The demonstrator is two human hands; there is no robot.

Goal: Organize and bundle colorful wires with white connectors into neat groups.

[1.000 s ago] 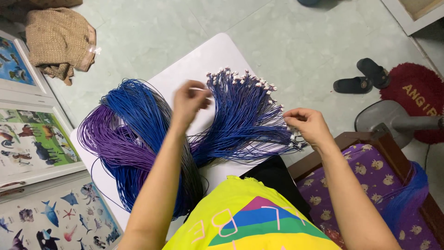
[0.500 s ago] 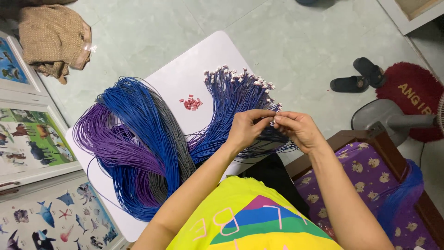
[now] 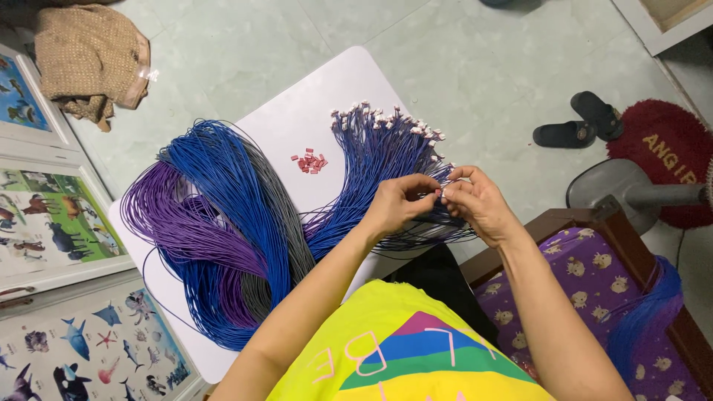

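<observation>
1. The left hand (image 3: 397,200) and right hand (image 3: 475,202) pinch one small red piece (image 3: 440,194) together over the blue wires (image 3: 371,167).
2. Spare red pieces (image 3: 311,162) lie to the left of the left hand.
3. Best to hold one wire end steady and push the piece on straight.

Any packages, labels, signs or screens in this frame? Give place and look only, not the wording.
Animal picture poster with a green field: far left, rectangular, white border.
Sea-creature picture poster on pale blue: bottom left, rectangular.
Blue-toned picture poster: upper left edge, partly cut off.
Round red shaggy mat with yellow lettering: right, on the floor.
No packages or screens.
</observation>
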